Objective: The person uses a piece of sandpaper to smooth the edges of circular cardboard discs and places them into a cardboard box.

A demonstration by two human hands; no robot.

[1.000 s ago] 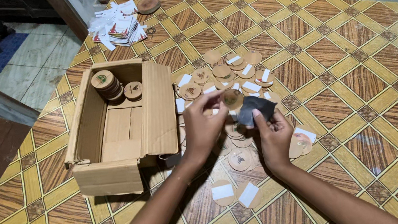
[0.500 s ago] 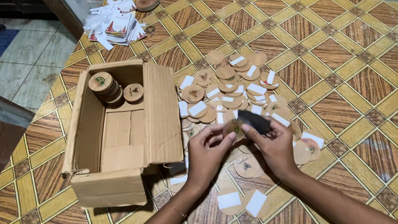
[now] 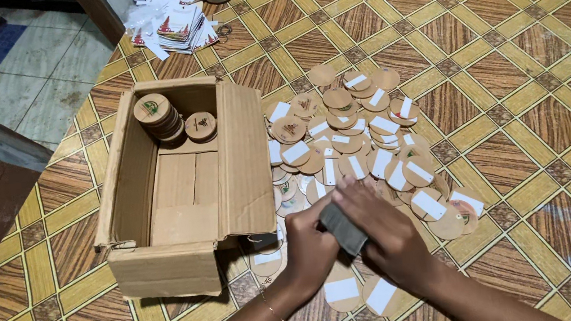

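Dark flat block [image 3: 343, 228] sits between both hands, low centre, above the near edge of the disc pile [image 3: 348, 142]. Left hand [image 3: 308, 247] fingers clenched on its near end; right hand [image 3: 387, 231] fingers wrapped over the top. Likely step: working discs with the block. Next move calls for one hand freed to pick a disc. Box [image 3: 180, 188] stands left, few discs inside.

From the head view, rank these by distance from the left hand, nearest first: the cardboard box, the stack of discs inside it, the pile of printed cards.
1. Cardboard box, just left of the left hand.
2. Stack of discs, in the box's far corner.
3. Pile of printed cards, far off at the mat's top edge.
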